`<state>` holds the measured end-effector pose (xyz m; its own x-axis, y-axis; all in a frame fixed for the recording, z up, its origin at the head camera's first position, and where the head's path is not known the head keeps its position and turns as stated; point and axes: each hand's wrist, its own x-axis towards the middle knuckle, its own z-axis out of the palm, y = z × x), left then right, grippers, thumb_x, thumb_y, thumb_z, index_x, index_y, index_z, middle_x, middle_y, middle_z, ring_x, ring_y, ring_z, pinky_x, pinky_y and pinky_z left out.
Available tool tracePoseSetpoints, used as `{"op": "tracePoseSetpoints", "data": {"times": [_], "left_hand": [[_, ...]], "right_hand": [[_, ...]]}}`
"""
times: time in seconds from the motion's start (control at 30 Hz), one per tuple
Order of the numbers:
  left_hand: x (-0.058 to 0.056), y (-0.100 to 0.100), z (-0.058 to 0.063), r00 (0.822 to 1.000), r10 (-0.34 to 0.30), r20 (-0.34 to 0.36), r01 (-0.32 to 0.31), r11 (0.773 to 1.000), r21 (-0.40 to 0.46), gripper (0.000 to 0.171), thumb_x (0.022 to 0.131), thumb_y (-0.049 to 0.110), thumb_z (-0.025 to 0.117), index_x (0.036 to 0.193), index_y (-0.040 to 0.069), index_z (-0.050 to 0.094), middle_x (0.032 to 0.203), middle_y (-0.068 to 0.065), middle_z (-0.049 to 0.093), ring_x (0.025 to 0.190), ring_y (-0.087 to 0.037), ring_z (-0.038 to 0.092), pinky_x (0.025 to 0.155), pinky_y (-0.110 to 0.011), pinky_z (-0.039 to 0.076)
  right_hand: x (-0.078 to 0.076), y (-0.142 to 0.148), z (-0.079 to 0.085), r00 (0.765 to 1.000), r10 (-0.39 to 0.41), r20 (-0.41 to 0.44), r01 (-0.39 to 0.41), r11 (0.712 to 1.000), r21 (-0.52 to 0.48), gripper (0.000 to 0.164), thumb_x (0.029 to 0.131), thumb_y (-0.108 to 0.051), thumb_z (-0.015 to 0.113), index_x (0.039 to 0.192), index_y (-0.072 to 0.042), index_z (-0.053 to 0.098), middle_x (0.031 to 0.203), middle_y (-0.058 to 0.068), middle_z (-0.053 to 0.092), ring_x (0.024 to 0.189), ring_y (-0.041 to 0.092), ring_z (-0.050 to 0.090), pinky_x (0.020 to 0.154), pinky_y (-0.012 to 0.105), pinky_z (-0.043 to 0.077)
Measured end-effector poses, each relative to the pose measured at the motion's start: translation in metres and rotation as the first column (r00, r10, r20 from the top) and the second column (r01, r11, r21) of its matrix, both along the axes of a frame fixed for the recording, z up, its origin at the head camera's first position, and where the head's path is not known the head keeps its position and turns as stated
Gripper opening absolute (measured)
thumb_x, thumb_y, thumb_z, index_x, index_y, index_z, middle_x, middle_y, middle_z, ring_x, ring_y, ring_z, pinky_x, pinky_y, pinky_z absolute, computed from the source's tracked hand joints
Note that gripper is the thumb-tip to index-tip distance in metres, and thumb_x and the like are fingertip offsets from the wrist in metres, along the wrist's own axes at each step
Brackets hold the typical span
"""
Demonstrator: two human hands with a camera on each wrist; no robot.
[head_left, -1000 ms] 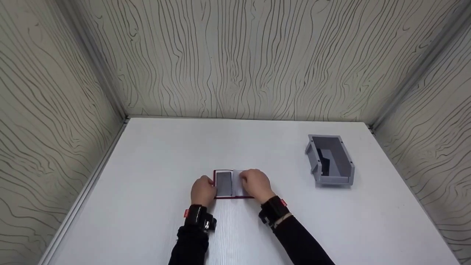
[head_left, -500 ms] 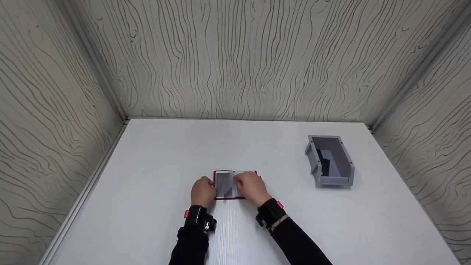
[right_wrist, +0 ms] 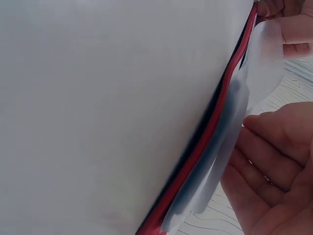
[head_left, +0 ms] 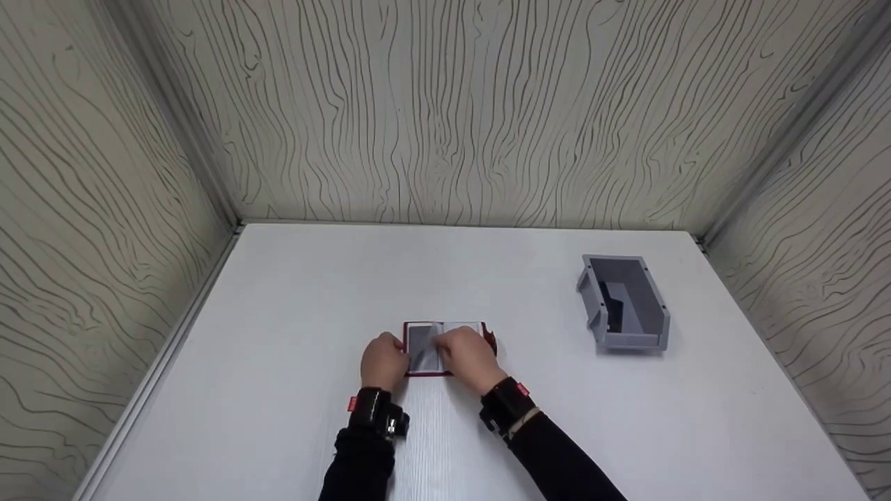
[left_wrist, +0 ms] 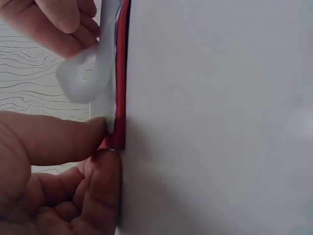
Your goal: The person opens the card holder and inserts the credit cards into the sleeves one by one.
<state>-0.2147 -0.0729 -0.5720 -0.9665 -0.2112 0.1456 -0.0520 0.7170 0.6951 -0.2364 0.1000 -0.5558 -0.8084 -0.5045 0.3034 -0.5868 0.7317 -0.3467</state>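
Three pale walls [head_left: 445, 118] patterned with dark wood-grain lines surround one smooth white counter [head_left: 306, 278]. Two long black fabric sleeves [head_left: 358, 459] reach over it, with one black device [head_left: 510, 405] strapped at each wrist. One open-topped grey plastic bin [head_left: 632, 341] stands toward the counter's right side (the dark shape inside it is unclear). One small red-covered booklet [head_left: 421, 342] lies open near the counter's middle, between the left hand [head_left: 384, 362] and the right hand [head_left: 472, 358]. The left thumb and fingers [left_wrist: 105, 181] pinch its left edge by the near corner. The right hand blocks part of the booklet, fingers bent, tips against one curling translucent plastic page [left_wrist: 80, 81]; whether they pinch it, I cannot tell. One red strap [head_left: 491, 341] juts from the booklet's right edge.
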Motion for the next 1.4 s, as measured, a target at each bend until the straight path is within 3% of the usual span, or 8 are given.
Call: {"op": "tracePoseSetpoints", "data": {"times": [0.27,0.8,0.97,1.2,1.4], "left_hand": [[0.000,0.000,0.000,1.000,-0.002,0.008,0.002,1.000,0.006,0.011,0.072,0.004,0.072,0.079,0.001,0.063,0.074,-0.013,0.065,0.072,-0.033,0.062,0.069,-0.046,0.049],[0.001,0.001,-0.003,0.999,-0.002,-0.034,0.002,1.000,0.001,0.010,0.072,0.002,0.070,0.078,0.000,0.062,0.072,-0.013,0.063,0.071,-0.034,0.061,0.068,-0.046,0.048],[0.001,-0.001,-0.003,1.000,-0.017,-0.021,0.017,1.000,0.007,0.009,0.073,0.002,0.069,0.079,0.000,0.062,0.073,-0.013,0.063,0.071,-0.034,0.061,0.069,-0.047,0.048],[0.002,-0.001,0.002,1.000,-0.024,0.010,0.024,0.999,0.028,0.008,0.076,0.004,0.068,0.081,-0.001,0.063,0.075,-0.013,0.064,0.074,-0.034,0.062,0.071,-0.047,0.049],[0.004,0.000,0.009,1.000,-0.018,-0.003,0.018,0.999,0.030,0.006,0.080,0.005,0.065,0.080,-0.001,0.063,0.076,-0.014,0.064,0.074,-0.034,0.062,0.070,-0.047,0.049]], "right_hand": [[0.001,-0.003,0.000,1.000,0.000,-0.007,0.001,1.000,0.025,0.013,0.090,-0.003,0.065,0.080,-0.009,0.072,0.077,0.001,0.068,0.076,0.020,0.064,0.071,0.037,0.051],[0.003,-0.004,0.002,0.999,0.008,0.046,-0.010,0.999,0.039,0.016,0.083,-0.002,0.068,0.093,-0.011,0.076,0.083,0.002,0.071,0.084,0.021,0.064,0.078,0.037,0.051],[0.003,-0.004,0.002,0.999,0.015,0.051,-0.017,0.998,0.053,0.012,0.084,-0.003,0.068,0.090,-0.010,0.075,0.084,0.002,0.071,0.083,0.021,0.064,0.078,0.037,0.051],[0.003,-0.005,0.004,0.998,0.025,0.063,-0.028,0.998,0.053,0.013,0.086,-0.002,0.067,0.094,-0.010,0.075,0.084,0.002,0.070,0.083,0.021,0.064,0.079,0.037,0.051],[0.003,-0.005,0.004,0.997,0.025,0.071,-0.028,0.999,0.046,0.009,0.087,-0.002,0.067,0.088,-0.009,0.073,0.081,0.001,0.068,0.081,0.020,0.064,0.075,0.037,0.051]]}}
